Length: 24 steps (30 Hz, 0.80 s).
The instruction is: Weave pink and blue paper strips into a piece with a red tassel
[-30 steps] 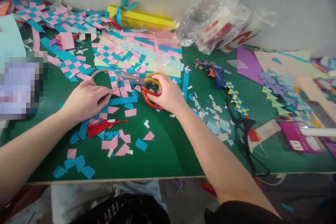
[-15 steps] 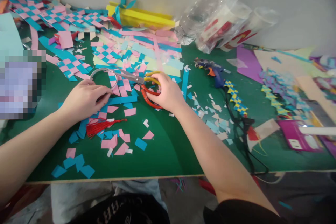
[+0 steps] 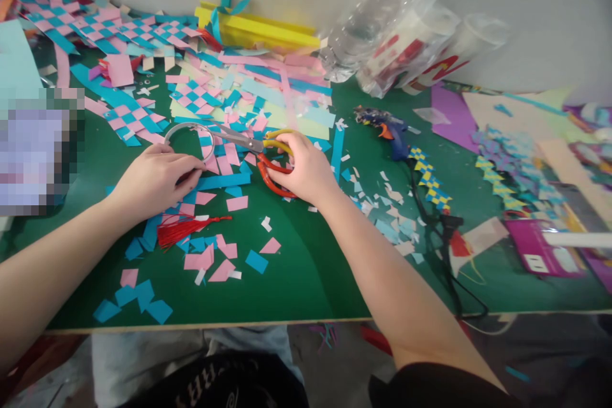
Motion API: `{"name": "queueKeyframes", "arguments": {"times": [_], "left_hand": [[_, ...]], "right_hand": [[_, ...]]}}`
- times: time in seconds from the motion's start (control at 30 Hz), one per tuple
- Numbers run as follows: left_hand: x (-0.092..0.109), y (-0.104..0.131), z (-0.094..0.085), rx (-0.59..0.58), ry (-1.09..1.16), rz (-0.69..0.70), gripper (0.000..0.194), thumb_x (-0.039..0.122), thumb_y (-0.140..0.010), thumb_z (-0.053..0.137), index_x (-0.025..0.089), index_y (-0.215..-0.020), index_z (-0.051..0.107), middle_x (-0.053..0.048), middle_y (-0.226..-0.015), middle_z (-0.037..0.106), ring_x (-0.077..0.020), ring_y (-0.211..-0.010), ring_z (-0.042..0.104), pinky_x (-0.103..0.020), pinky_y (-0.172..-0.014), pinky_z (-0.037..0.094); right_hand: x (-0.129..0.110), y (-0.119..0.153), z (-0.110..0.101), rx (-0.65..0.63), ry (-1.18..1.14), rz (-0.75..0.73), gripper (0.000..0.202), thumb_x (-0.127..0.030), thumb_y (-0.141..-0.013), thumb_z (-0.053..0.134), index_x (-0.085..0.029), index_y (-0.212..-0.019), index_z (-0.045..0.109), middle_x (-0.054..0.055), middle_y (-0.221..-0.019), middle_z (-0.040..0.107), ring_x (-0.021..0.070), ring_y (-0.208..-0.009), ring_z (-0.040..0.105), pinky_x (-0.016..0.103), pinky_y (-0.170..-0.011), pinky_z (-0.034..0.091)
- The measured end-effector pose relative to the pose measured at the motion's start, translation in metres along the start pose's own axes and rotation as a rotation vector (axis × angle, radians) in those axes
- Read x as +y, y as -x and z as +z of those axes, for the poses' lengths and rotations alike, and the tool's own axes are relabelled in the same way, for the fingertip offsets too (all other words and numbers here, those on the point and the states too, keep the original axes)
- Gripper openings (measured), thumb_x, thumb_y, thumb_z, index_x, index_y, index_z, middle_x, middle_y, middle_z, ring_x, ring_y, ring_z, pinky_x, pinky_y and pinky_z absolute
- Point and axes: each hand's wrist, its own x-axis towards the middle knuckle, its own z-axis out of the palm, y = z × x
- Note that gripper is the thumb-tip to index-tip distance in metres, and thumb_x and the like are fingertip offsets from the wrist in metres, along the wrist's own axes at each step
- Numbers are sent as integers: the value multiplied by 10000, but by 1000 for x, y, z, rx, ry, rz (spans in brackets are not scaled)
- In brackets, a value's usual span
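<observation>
My right hand (image 3: 308,169) grips scissors (image 3: 253,145) with one yellow and one red handle loop, their blades pointing left. The blade tips reach a roll of tape (image 3: 213,146) standing on its edge. My left hand (image 3: 157,182) lies beside the roll, fingers curled together at its near side; whatever is between the fingertips is hidden. Under and around the hands are a blue paper strip (image 3: 224,181), pink and blue paper pieces and woven paper. A red tassel (image 3: 184,229) rests just below my left hand.
Woven pink-blue paper (image 3: 100,29) runs along the back left, beside a yellow folded piece (image 3: 268,32). Wrapped cups (image 3: 406,44) stand at the back. A blue glue gun (image 3: 394,140) with a black cable (image 3: 444,248) lies to the right. A blurred-out device (image 3: 33,153) sits left.
</observation>
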Motion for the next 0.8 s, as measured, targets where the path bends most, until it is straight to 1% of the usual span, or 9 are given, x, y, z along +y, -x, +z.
{"name": "queueKeyframes", "arguments": {"times": [0.17, 0.23, 0.33, 0.5, 0.67, 0.8], "left_hand": [[0, 0, 2, 34, -31, 43, 333, 302, -994, 376, 189, -977, 689, -30, -886, 761, -177, -702, 648, -360, -824, 452], [0, 0, 2, 42, -38, 48, 335, 305, -996, 372, 193, -977, 688, -26, -842, 756, -179, -696, 646, -359, -811, 458], [1, -1, -1, 28, -37, 34, 341, 314, -997, 368, 199, -982, 689, -22, -793, 744, -178, -692, 639, -360, -808, 461], [4, -2, -4, -33, -39, 11, 345, 310, -999, 383, 155, -1002, 692, -38, -820, 741, -163, -714, 625, -359, -838, 461], [4, -2, -4, -23, -43, -4, 393, 332, -1006, 344, 161, -977, 697, -28, -763, 727, -148, -692, 612, -348, -841, 459], [3, -2, -3, -6, -37, 10, 372, 322, -1002, 358, 165, -975, 694, -24, -749, 721, -144, -685, 615, -342, -827, 454]], "right_hand": [[0, 0, 0, 3, 16, 8, 455, -359, -735, 689, -197, -1127, 527, 130, -1241, 624, 271, -996, 651, 404, -775, 541], [0, 0, 0, 2, 15, 4, 453, -364, -737, 684, -200, -1128, 524, 131, -1240, 624, 276, -1008, 648, 408, -774, 541], [0, 0, -1, -1, 2, 3, 439, -366, -743, 670, -199, -1122, 525, 135, -1251, 620, 280, -1030, 641, 409, -778, 540], [-2, -1, -2, -12, -3, 15, 426, -363, -747, 664, -201, -1118, 529, 133, -1250, 619, 275, -1011, 646, 416, -786, 537], [-2, 0, -2, -9, -2, 17, 427, -366, -746, 662, -195, -1114, 528, 133, -1249, 618, 271, -1007, 643, 415, -791, 535], [-1, 0, -2, -1, -2, 15, 411, -355, -746, 656, -208, -1108, 528, 124, -1238, 624, 267, -989, 645, 412, -776, 537]]}}
